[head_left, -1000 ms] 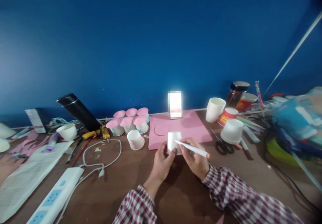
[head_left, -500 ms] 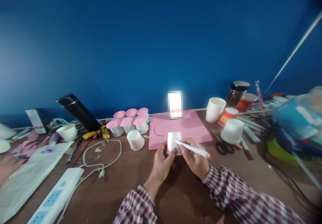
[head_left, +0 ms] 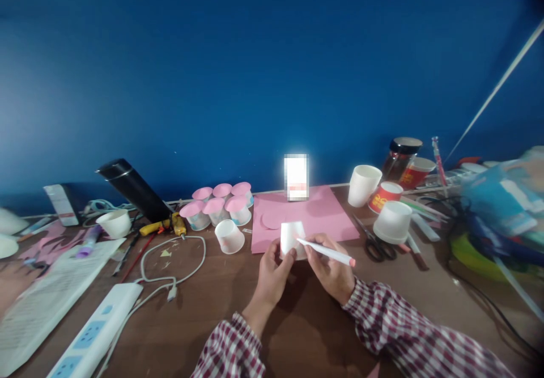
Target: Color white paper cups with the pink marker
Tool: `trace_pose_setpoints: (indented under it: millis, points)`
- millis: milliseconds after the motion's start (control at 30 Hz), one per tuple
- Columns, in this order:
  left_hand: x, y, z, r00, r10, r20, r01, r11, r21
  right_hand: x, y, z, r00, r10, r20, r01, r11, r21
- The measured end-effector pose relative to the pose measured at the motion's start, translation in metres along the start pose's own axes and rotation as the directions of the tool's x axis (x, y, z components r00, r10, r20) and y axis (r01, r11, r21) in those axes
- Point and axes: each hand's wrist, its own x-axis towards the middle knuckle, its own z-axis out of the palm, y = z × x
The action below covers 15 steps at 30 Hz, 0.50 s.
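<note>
My left hand is wrapped around a white paper cup, which is held slightly tilted above the table. Between the fingers of my right hand is a white marker with a pinkish-red end. Its tip meets the cup's side, where a faint pink mark shows. Behind the cup lie pink paper sheets with a cut pink circle on top. To the left stands another white paper cup with faint pink marks, near several cups with pink tops.
Black-handled scissors, an upside-down white cup and a white cup stack are on the right. A lit phone-like screen stands at the back. At left are a power strip, a cable and another person's hand.
The cup in my left hand has tilted a little to the left under the marker tip. My right hand has hardly moved.
</note>
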Motion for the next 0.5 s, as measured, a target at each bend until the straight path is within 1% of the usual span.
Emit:
trace_pose_setpoints:
  millis: [200, 300, 400, 500]
  points:
    - [-0.0003, -0.0009, -0.0012, 1.000, -0.008, -0.013, 0.008, 1.000, -0.021, -0.0023, 0.0012, -0.0003, 1.000, 0.023, 0.014, -0.023, 1.000, 0.017]
    - [-0.0008, -0.0019, -0.0009, 1.000, -0.002, -0.009, 0.001, 0.998, -0.065, -0.0038, 0.0022, 0.0012, 0.998, 0.066, 0.003, -0.066, 0.994, 0.092]
    - [-0.0016, -0.0038, 0.0000, 1.000, 0.002, 0.006, -0.001, 0.989, -0.151, -0.0029, 0.0037, 0.0029, 0.986, 0.156, -0.065, -0.136, 0.962, 0.236]
    - [-0.0025, -0.0055, 0.0008, 0.999, -0.053, 0.003, 0.052, 0.959, -0.280, 0.0008, 0.0063, 0.0033, 0.970, 0.197, -0.144, -0.152, 0.950, 0.272]
